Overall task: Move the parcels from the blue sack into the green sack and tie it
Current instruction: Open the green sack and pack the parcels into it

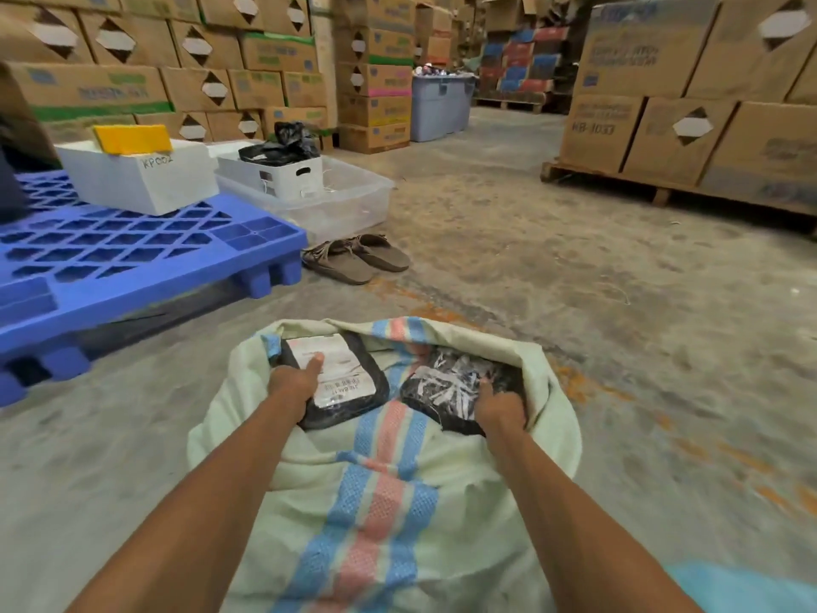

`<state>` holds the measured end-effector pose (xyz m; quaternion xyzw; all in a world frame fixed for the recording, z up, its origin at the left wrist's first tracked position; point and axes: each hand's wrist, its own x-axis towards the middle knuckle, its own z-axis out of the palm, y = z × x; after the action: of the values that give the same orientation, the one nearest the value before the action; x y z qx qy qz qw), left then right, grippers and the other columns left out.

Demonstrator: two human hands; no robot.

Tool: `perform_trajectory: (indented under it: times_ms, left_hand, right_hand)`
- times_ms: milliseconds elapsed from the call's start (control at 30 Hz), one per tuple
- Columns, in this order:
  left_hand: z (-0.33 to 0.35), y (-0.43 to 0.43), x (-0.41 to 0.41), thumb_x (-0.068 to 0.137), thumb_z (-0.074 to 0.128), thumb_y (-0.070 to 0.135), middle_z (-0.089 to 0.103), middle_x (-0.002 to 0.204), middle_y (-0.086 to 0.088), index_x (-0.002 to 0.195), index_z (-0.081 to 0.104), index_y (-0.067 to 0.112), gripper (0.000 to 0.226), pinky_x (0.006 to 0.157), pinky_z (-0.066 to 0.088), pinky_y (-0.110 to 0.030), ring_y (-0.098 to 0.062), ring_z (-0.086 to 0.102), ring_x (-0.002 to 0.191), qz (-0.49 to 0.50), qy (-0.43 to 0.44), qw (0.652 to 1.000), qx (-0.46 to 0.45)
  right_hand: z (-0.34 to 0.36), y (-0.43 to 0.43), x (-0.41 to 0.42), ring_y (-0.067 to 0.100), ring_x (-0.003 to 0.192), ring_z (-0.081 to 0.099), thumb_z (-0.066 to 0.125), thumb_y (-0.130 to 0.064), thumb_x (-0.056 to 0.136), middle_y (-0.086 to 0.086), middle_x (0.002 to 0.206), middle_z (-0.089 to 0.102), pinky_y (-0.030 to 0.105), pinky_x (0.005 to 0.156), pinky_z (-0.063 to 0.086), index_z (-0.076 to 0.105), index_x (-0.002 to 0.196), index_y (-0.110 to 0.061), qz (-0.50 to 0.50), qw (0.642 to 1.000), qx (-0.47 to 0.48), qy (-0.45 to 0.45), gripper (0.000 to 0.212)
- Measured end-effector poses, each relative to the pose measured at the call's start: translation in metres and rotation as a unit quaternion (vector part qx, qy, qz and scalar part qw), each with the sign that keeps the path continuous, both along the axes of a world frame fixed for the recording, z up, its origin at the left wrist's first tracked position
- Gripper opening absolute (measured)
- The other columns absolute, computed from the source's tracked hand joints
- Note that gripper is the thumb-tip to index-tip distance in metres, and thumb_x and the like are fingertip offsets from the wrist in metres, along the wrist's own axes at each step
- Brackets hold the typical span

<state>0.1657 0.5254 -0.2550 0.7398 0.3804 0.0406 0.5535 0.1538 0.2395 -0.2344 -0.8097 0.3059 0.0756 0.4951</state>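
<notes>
The pale green sack [384, 502], striped blue and pink down its middle, sits on the concrete floor [574, 280] in the lower centre of the frame, its mouth open toward the top. Two dark parcels lie side by side in that mouth. The left hand [294, 382] grips the near edge of the labelled parcel [349, 378], thumb pressed on its white label. The right hand [499, 407] curls round the near right corner of the patterned parcel [446, 387], a black pack flecked with white. A patch of light blue fills the lower right corner; what it is cannot be told.

Left of the sack a blue plastic pallet [132, 258] carries a white box [137, 179] with a yellow slab [132, 138] on top. Beside the pallet a clear tub [345, 201] holds a white basket [283, 174] with a black bag [283, 146] on it. A pair of brown sandals [358, 258] lies just in front of the tub. Stacked cartons [110, 86] line the upper left, more stand on a wooden pallet [663, 190] at upper right, and a grey-blue bin [442, 104] stands at upper centre.
</notes>
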Motion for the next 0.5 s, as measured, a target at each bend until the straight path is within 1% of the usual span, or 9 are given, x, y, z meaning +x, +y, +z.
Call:
perform_trajectory:
  times_ms: [133, 200, 267, 300, 333, 367, 400, 467, 500]
  left_hand:
    - [0.04, -0.029, -0.038, 0.09, 0.063, 0.05, 0.056, 0.136, -0.02, 0.135, 0.048, -0.007, 0.074, 0.099, 0.046, -0.038, -0.035, 0.055, 0.123, -0.082, 0.115, 0.967, 0.212]
    - [0.033, -0.032, -0.05, 0.096, 0.059, 0.042, 0.057, 0.135, -0.02, 0.134, 0.05, -0.007, 0.063, 0.089, 0.052, -0.038, -0.036, 0.06, 0.116, -0.139, 0.146, 0.955, 0.218]
    - [0.037, -0.029, -0.058, 0.094, 0.065, 0.028, 0.057, 0.134, -0.019, 0.134, 0.05, -0.004, 0.054, 0.084, 0.056, -0.037, -0.035, 0.062, 0.111, -0.184, 0.163, 0.95, 0.19]
    - [0.045, -0.028, -0.066, 0.091, 0.069, 0.023, 0.057, 0.133, -0.018, 0.134, 0.051, -0.003, 0.053, 0.087, 0.055, -0.037, -0.034, 0.061, 0.112, -0.205, 0.158, 0.949, 0.18]
    - [0.052, -0.026, -0.071, 0.088, 0.071, 0.022, 0.058, 0.132, -0.017, 0.133, 0.052, -0.002, 0.054, 0.089, 0.053, -0.036, -0.032, 0.06, 0.113, -0.211, 0.143, 0.951, 0.173]
    - [0.059, -0.024, -0.076, 0.087, 0.071, 0.023, 0.058, 0.133, -0.015, 0.134, 0.053, -0.001, 0.055, 0.093, 0.051, -0.035, -0.031, 0.059, 0.116, -0.218, 0.119, 0.949, 0.193]
    - [0.072, -0.025, -0.086, 0.087, 0.07, 0.024, 0.059, 0.134, -0.015, 0.135, 0.055, 0.002, 0.055, 0.097, 0.047, -0.032, -0.03, 0.058, 0.119, -0.225, 0.085, 0.945, 0.221]
    - [0.1, -0.033, -0.118, 0.088, 0.067, 0.025, 0.065, 0.126, -0.012, 0.133, 0.06, 0.009, 0.048, 0.096, 0.042, -0.027, -0.026, 0.059, 0.117, -0.232, 0.003, 0.936, 0.265]
    - [0.113, -0.037, -0.141, 0.088, 0.067, 0.025, 0.068, 0.119, -0.009, 0.127, 0.065, 0.013, 0.041, 0.091, 0.041, -0.026, -0.024, 0.061, 0.111, -0.229, -0.035, 0.933, 0.274]
  right_hand:
    - [0.011, 0.001, -0.005, 0.033, 0.119, 0.06, 0.04, -0.038, 0.108, 0.02, 0.129, 0.063, 0.039, 0.099, 0.046, 0.057, 0.126, 0.009, 0.028, 0.995, -0.089, 0.031, 0.054]
    - [0.015, -0.004, -0.016, 0.031, 0.12, 0.06, 0.041, -0.034, 0.108, 0.018, 0.131, 0.063, 0.037, 0.098, 0.048, 0.057, 0.128, 0.007, 0.055, 0.991, -0.113, 0.045, 0.048]
    - [0.014, -0.009, -0.023, 0.029, 0.11, 0.06, 0.044, -0.022, 0.106, 0.017, 0.127, 0.062, 0.034, 0.086, 0.051, 0.059, 0.128, 0.004, 0.11, 0.986, -0.115, 0.045, 0.037]
    - [0.018, -0.011, -0.03, 0.027, 0.099, 0.057, 0.047, -0.015, 0.103, 0.018, 0.118, 0.063, 0.033, 0.079, 0.051, 0.063, 0.121, 0.002, 0.132, 0.987, -0.088, 0.037, 0.029]
    - [0.021, -0.012, -0.036, 0.025, 0.093, 0.052, 0.049, -0.012, 0.1, 0.016, 0.105, 0.06, 0.033, 0.077, 0.049, 0.065, 0.105, -0.002, 0.151, 0.985, -0.081, 0.019, 0.02]
    - [0.029, -0.011, -0.043, 0.024, 0.091, 0.048, 0.05, -0.01, 0.099, 0.014, 0.093, 0.056, 0.035, 0.078, 0.046, 0.06, 0.09, -0.006, 0.177, 0.978, -0.112, 0.009, 0.015]
    - [0.039, -0.011, -0.052, 0.026, 0.089, 0.049, 0.051, -0.01, 0.099, 0.011, 0.084, 0.053, 0.035, 0.077, 0.044, 0.055, 0.082, -0.007, 0.201, 0.969, -0.145, -0.004, 0.017]
    - [0.064, -0.011, -0.079, 0.031, 0.09, 0.057, 0.057, -0.012, 0.095, 0.012, 0.087, 0.06, 0.034, 0.075, 0.044, 0.059, 0.093, -0.002, 0.229, 0.948, -0.207, -0.082, 0.011]
    - [0.076, -0.013, -0.099, 0.033, 0.096, 0.061, 0.061, -0.014, 0.091, 0.014, 0.096, 0.066, 0.034, 0.077, 0.046, 0.063, 0.102, -0.001, 0.238, 0.938, -0.212, -0.136, 0.017]
